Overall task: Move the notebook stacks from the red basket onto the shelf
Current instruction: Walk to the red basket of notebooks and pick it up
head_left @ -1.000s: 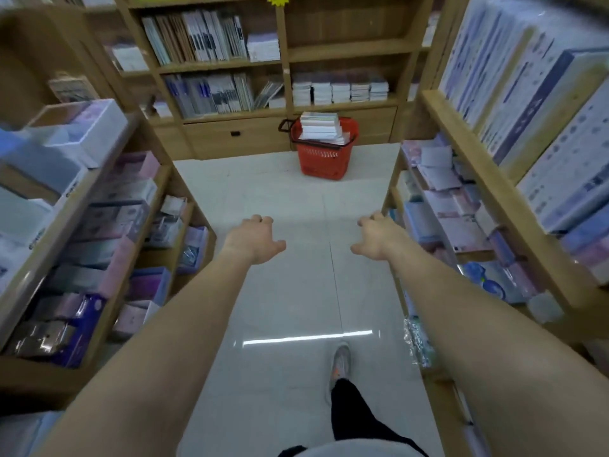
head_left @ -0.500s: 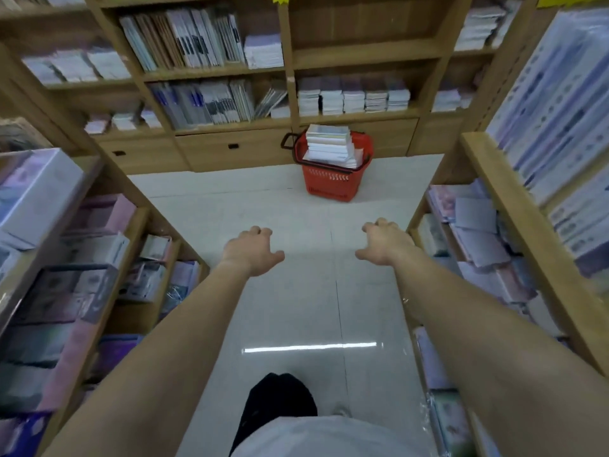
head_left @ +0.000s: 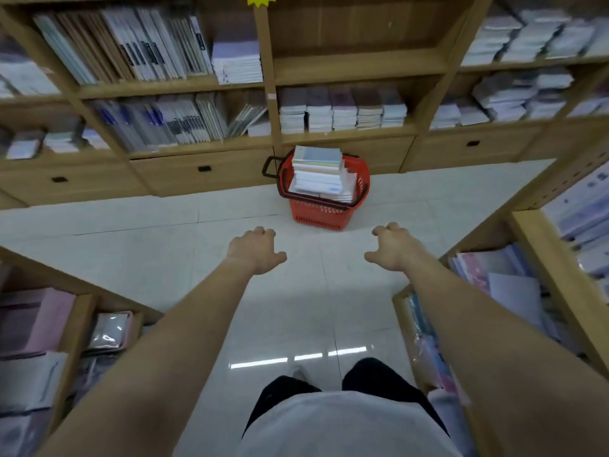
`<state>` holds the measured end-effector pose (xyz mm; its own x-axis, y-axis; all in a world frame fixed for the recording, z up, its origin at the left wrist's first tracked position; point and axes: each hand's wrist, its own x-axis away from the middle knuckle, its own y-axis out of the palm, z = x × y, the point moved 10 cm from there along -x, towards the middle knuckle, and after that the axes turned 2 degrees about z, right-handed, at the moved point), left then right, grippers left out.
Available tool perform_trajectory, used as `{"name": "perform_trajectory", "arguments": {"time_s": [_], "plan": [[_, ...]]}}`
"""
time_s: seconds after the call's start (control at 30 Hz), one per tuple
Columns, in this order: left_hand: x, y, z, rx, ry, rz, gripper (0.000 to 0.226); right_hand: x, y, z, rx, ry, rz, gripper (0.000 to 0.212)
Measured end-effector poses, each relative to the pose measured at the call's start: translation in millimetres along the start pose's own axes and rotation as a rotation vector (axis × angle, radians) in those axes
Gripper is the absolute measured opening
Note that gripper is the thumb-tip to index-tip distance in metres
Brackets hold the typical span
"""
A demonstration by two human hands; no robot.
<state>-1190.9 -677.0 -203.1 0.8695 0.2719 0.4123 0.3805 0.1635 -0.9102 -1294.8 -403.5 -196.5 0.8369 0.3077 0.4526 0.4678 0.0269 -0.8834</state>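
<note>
The fingers [head_left: 260, 231] of both hands hung loosely curled, grasping nothing. The left hand [head_left: 255, 250] and right hand [head_left: 393, 249] were stretched forward over the pale floor [head_left: 164, 242], near the red basket [head_left: 321, 215] but not touching it. The notebook stacks [head_left: 318, 173] sat piled above its rim at the far end, just in front of the shelf [head_left: 356, 66]. The reach would likely go best with both palms closing on opposite sides of the pile, low down, taking a modest stack and keeping it level so the covers don't slide.
</note>
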Motion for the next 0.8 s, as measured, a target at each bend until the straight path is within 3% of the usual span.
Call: {"name": "perform_trajectory", "arguments": {"time_s": [0.2,0.4,0.8], "plan": [[-136.6,-52.0,17.4,-0.058,0.052,-0.013,0.067,-122.0,-50.4,7.7,-0.031,0.023,-0.007,0.07],[-276.6,-101.0,35.4,-0.015,-0.012,-0.01,0.066,-260.4,-103.0,42.4,-0.082,0.035,-0.039,0.074],[-467.1,-147.4,66.5,0.047,-0.084,-0.114,0.064,-498.8,-208.2,60.0,-0.003,-0.08,-0.09,0.077]]}}
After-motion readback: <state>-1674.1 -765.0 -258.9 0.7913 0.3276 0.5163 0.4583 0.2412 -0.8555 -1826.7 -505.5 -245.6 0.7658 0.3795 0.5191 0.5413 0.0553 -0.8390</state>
